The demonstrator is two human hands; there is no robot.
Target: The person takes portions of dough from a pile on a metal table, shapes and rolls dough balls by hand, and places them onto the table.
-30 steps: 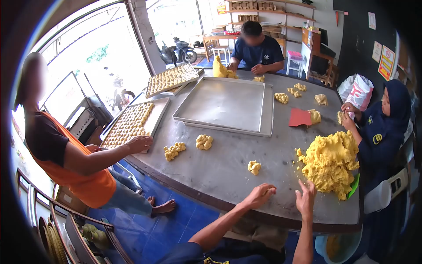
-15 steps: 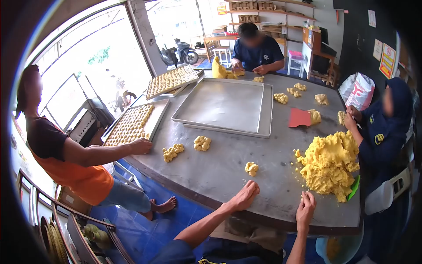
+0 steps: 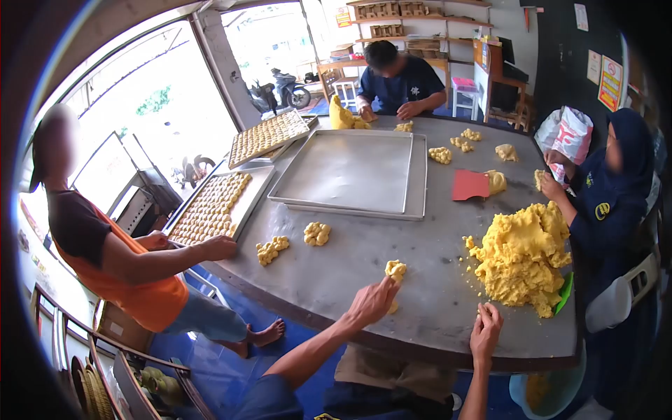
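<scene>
My left hand (image 3: pixel 371 302) reaches over the table, its fingertips pinched at a small cluster of yellow dough balls (image 3: pixel 396 268). A bit of dough (image 3: pixel 393 306) shows just beside that hand, under its edge. My right hand (image 3: pixel 486 327) is near the table's front edge, with its fingers curled together; whatever they hold is hidden. To its upper right rises a large crumbly mound of yellow dough (image 3: pixel 521 255), with a green scraper (image 3: pixel 564 294) partly under its right side and crumbs along its left.
Large empty metal trays (image 3: pixel 343 171) lie stacked mid-table. Filled trays (image 3: pixel 210 210) stand at left by a person in orange (image 3: pixel 133 280). Two co-workers in navy sit at the far side and right. More dough-ball clusters (image 3: pixel 271 250) and a red sheet (image 3: pixel 470 185) lie about.
My left hand has moved forward and left onto the small dough cluster. The right hand stays nearly in place. The person at left has shifted, and a second hand now shows at the tray.
</scene>
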